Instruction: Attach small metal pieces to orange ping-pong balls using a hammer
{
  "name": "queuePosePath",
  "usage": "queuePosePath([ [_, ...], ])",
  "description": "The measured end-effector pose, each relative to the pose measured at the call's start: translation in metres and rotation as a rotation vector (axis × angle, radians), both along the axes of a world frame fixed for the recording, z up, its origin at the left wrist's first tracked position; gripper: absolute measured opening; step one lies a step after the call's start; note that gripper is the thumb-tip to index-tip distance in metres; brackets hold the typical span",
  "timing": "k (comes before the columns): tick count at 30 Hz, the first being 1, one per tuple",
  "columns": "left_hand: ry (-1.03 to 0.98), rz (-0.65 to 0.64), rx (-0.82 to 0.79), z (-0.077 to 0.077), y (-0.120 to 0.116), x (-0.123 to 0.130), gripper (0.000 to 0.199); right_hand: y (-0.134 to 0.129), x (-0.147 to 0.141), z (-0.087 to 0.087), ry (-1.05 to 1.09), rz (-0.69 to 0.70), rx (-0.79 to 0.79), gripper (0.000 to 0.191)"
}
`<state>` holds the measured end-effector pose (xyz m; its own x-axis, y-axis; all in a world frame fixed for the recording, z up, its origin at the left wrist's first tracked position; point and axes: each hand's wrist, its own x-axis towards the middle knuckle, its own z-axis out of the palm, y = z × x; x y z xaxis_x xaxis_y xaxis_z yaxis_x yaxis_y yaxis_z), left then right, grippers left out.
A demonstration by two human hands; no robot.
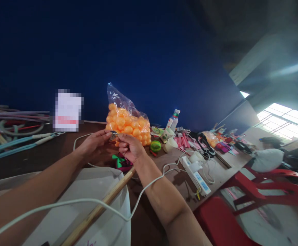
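Observation:
My left hand (97, 141) pinches a small, dark, shiny metal-looking piece (113, 135) between thumb and fingertips. On the other side of the same piece, the thumb and index finger of my right hand (130, 146) grip it, with the other fingers curled in. Its exact kind is too small to make out. Just behind both hands stands a clear plastic bag of orange balls (128, 124). Below my right hand lies a green and dark purple bundle (123, 161), partly hidden. A wooden stick (105, 201) slants up toward my right wrist.
A white cable (87, 202) crosses before my forearms, above a white sack-like container (113, 218). Blue ropes (17, 145) lie left. Rightward are a green ball-like object (155, 146), cups (169, 145), a bottle (173, 120), a power strip (196, 176), red chairs (220, 218) and a person (267, 159).

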<state>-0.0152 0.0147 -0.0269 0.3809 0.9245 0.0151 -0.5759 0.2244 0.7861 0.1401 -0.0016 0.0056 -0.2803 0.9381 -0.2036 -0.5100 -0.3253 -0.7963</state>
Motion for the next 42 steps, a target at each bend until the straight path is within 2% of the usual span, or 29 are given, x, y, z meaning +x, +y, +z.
queuePosePath([
  [8,-0.034,-0.016,0.029,0.0006,0.0001,-0.0010,0.013,-0.0020,-0.0028,0.0018,-0.029,-0.015,0.061,0.017],
  [14,-0.047,0.019,0.075,-0.0008,0.0023,-0.0013,0.014,-0.0037,-0.0047,0.0025,-0.047,-0.017,0.116,0.018],
  [29,-0.039,0.036,0.056,-0.0025,0.0036,-0.0006,0.017,-0.0041,-0.0048,0.0037,-0.082,-0.028,0.125,0.018],
  [36,-0.027,0.035,0.045,0.0012,0.0008,0.0002,0.020,-0.0034,-0.0055,0.0026,-0.069,-0.050,0.132,0.017],
  [42,-0.022,0.043,0.060,-0.0031,0.0035,-0.0003,0.017,-0.0033,-0.0061,0.0031,-0.101,-0.068,0.147,0.018],
])
